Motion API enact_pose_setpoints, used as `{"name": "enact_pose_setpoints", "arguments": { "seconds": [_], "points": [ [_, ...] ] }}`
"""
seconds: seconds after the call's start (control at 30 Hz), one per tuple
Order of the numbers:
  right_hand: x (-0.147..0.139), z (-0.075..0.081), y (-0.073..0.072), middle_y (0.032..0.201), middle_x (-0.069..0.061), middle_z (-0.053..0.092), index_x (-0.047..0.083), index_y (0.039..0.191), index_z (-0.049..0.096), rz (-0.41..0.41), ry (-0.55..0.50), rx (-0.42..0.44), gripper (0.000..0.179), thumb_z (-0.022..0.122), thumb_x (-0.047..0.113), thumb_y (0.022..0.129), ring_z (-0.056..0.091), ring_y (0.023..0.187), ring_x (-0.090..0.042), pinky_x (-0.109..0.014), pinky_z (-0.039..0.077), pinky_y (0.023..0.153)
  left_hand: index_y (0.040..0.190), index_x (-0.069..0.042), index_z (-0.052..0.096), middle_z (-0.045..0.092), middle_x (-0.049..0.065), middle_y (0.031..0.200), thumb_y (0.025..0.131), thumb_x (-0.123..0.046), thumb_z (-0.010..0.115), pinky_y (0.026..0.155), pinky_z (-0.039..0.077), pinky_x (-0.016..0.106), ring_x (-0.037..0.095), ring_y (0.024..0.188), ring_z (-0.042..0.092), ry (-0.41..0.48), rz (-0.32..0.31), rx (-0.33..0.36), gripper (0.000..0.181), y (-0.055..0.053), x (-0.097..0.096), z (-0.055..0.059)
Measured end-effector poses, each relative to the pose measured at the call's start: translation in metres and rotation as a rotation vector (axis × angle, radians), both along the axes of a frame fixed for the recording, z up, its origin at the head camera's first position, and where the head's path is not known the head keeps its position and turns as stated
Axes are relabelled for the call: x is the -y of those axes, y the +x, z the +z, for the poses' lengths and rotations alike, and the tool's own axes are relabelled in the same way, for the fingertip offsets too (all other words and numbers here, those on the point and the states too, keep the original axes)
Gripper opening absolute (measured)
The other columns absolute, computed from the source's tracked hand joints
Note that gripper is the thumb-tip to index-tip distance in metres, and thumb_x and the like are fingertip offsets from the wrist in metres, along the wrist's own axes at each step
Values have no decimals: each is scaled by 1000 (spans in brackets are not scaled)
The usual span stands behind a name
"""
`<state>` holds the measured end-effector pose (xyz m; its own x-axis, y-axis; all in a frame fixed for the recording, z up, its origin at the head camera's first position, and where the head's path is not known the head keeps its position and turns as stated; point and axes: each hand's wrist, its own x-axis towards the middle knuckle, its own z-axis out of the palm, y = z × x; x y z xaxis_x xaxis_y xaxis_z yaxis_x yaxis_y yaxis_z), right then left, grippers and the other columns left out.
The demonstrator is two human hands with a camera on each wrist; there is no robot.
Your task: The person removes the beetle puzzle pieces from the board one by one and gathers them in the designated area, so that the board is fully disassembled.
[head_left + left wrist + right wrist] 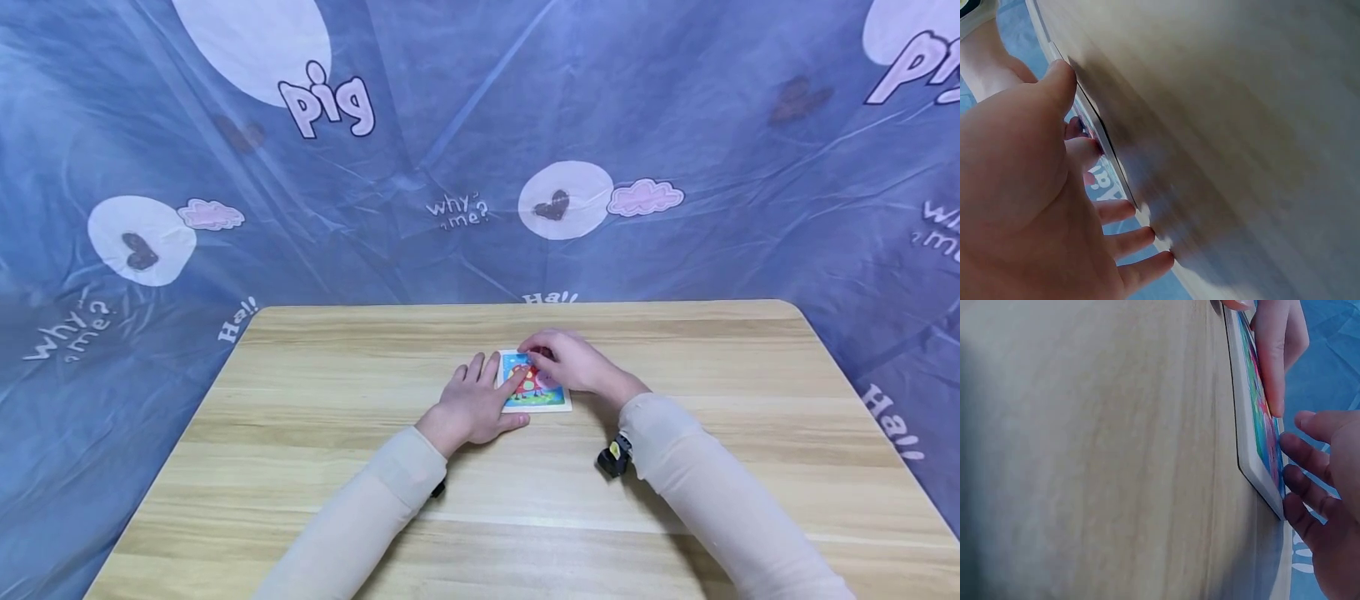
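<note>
A small flat picture board (536,408) with a white border lies on the wooden table. Its bright picture shows a red spotted figure on blue and green. My left hand (480,408) spreads over its left side, index finger laid across the picture and thumb by the near edge. In the left wrist view, the left hand (1029,169) has its fingers straight and apart. My right hand (573,362) is at the far right corner, fingers bent. In the right wrist view, the fingertips of the right hand (1335,475) meet the board's edge, with the thumb apart from them.
The wooden table (315,467) runs out around the board on all sides. Behind it and at both sides hangs a blue printed cloth (420,108). A small black wrist camera (615,457) sits under the right sleeve.
</note>
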<state>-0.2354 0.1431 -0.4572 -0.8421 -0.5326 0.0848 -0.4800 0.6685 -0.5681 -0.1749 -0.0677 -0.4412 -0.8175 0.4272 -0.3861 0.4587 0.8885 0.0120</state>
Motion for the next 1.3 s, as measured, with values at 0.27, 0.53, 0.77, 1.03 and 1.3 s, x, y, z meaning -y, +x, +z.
{"name": "enact_pose_setpoints", "arguments": {
  "seconds": [0.27,0.53,0.77,1.03,1.3],
  "points": [
    [4,-4,-7,112,-6,74,9,122,79,149,38,-107,22,64,12,107,69,102,-23,-49,57,98,174,-38,15,10,15,183,108,-72,39,135,20,55,40,169,12,-3,4,6,79,5,-2,0],
    [6,-3,-16,105,-2,67,11,124,79,255,90,-131,22,65,9,107,64,94,-16,-42,58,91,174,-39,15,10,14,183,106,-74,42,135,19,57,42,169,11,9,4,21,81,3,-1,-3],
    [1,-4,-21,106,-2,64,14,130,77,339,122,-245,26,67,10,107,61,90,-15,-34,56,81,174,-40,16,11,13,183,106,-73,43,135,20,57,42,169,13,16,4,8,80,5,1,1],
    [-6,-2,-26,110,-2,59,22,138,72,366,214,-253,33,65,11,108,54,78,-11,-24,47,67,174,-40,17,11,12,183,106,-72,44,135,21,56,41,169,14,12,17,30,80,3,0,4],
    [-10,-3,-31,111,-4,58,23,141,71,415,204,-274,36,64,9,108,54,81,-12,-25,49,71,174,-40,16,11,12,183,106,-73,44,135,20,57,41,169,13,16,21,50,81,2,-3,9]
  ]
}}
